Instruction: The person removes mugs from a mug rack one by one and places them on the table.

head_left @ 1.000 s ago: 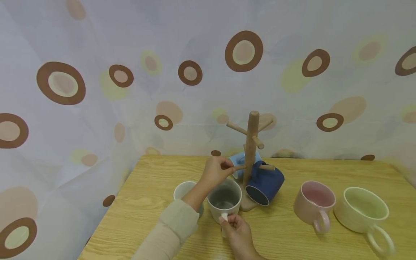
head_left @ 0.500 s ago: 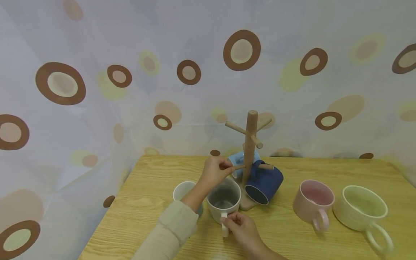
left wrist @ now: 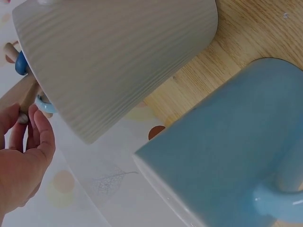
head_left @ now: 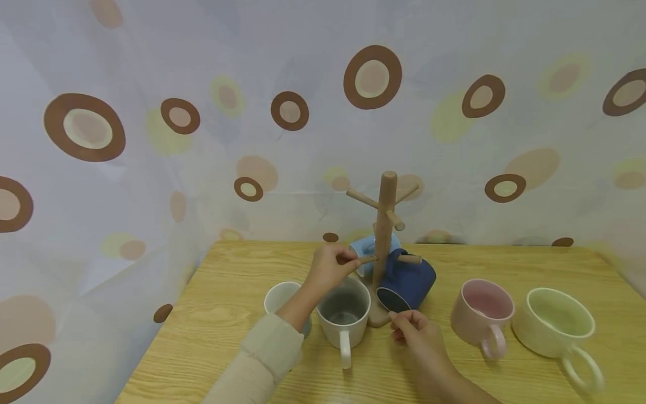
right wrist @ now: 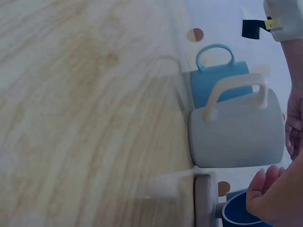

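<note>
My left hand [head_left: 325, 275] pinches the tip of a low peg [head_left: 368, 260] on a wooden mug tree [head_left: 384, 224]. In the left wrist view the fingertips and thumb meet around that peg [left wrist: 29, 97]. A white ribbed mug [head_left: 332, 331] stands upright below my left forearm, its handle facing the front. My right hand [head_left: 421, 342] is right of this mug, apart from its handle, with fingers loosely bent and nothing seen in them. Its fingertips are close to the rim of a dark blue mug [head_left: 416, 280], which hangs tilted on another low peg. Whether they touch is unclear.
A light blue mug [head_left: 359, 247] is behind the tree's post. Another blue mug [head_left: 278, 293], partly hidden by my left arm, stands left of the white one. A pink mug [head_left: 466, 320] and a wide pale green mug [head_left: 542, 334] stand at the right. Patterned cloth hangs behind the table.
My right hand has let go of the white mug's handle and moved right, toward the dark blue mug. The left hand keeps its pinch on the peg.
</note>
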